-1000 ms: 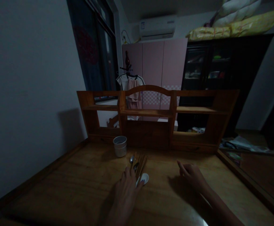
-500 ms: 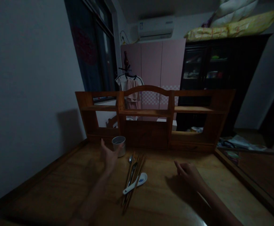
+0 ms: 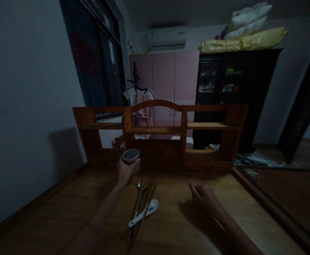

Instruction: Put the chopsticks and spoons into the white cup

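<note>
My left hand (image 3: pixel 124 171) is wrapped round a grey metal cup (image 3: pixel 131 156), gripping its side just in front of the shelf. The cup's round mouth faces up, and my fingers and thumb hide part of its wall. In front of it lies a loose bundle of wooden chopsticks (image 3: pixel 150 193). Among them are a metal spoon (image 3: pixel 139 184) and another dark metal utensil (image 3: pixel 144 191). Across the chopsticks rests a white ceramic spoon (image 3: pixel 151 208) with a blue pattern. To the right, my right hand (image 3: pixel 204 199) hovers low over the table, fingers curled, holding nothing visible.
A wooden shelf unit (image 3: pixel 157 131) runs along the back of the wooden table (image 3: pixel 171 230). The wall (image 3: pixel 24 106) borders the left side, and a raised wooden edge (image 3: pixel 261 202) the right. Pink and dark cabinets stand beyond.
My left hand has closed round the metal cup, which now sits slightly higher against the shelf. My right hand keeps nearly the same pose. The whole view has shifted a little.
</note>
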Demonstrator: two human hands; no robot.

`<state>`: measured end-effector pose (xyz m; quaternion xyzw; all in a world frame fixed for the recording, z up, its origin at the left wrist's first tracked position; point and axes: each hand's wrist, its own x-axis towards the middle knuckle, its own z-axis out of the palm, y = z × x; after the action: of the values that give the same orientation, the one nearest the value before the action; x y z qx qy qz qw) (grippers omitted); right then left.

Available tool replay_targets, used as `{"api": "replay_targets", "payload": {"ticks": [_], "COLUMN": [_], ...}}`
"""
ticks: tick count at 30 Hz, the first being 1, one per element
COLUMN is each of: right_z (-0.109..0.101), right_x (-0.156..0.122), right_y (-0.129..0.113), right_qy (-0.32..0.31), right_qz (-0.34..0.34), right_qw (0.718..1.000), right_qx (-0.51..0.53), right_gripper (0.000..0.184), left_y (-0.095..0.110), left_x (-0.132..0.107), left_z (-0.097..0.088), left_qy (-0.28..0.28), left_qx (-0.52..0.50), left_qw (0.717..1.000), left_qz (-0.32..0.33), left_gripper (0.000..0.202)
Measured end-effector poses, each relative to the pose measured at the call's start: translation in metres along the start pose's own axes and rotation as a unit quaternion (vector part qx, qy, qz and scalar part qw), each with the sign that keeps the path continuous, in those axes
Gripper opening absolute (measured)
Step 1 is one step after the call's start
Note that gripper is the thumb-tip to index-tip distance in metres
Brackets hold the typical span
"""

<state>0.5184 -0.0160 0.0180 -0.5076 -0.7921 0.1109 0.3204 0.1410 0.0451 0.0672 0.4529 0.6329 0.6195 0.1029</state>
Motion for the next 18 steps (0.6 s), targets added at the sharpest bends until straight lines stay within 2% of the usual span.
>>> {"api": "replay_targets", "payload": {"ticks": [2, 4, 6, 8, 12, 18], "right_z": [-0.001, -0.003, -0.006, -0.009, -0.012, -0.010], "right_x": [0.000, 0.000, 0.000, 0.000, 0.000, 0.000], "right_y": [-0.001, -0.001, -0.001, -0.001, -0.002, -0.004], "right_qy": [0.012, 0.025, 0.034, 0.039, 0.051, 0.063], "right_qz": [0.003, 0.009, 0.013, 0.013, 0.008, 0.005], "right_qw": [1.000, 1.000, 0.999, 0.999, 0.999, 0.998], "right_qx": [-0.008, -0.016, -0.018, -0.011, 0.000, -0.017], "right_gripper": [0.066, 0.067, 0.067, 0.067, 0.065, 0.063], "left_y": [0.026, 0.048, 0.062, 0.067, 0.063, 0.059], "left_x": [-0.015, -0.036, -0.062, -0.088, -0.122, -0.131], "left_z": [0.019, 0.041, 0.063, 0.081, 0.100, 0.103], "left_qy": [-0.082, -0.195, -0.288, -0.351, -0.393, -0.406], "left_qx": [-0.082, -0.147, -0.195, -0.213, -0.190, -0.160], "left_qw": [0.992, 0.967, 0.935, 0.910, 0.898, 0.898], "left_qz": [0.049, 0.068, 0.063, 0.054, 0.056, 0.053], "left_gripper": [0.077, 0.075, 0.076, 0.079, 0.080, 0.077]}}
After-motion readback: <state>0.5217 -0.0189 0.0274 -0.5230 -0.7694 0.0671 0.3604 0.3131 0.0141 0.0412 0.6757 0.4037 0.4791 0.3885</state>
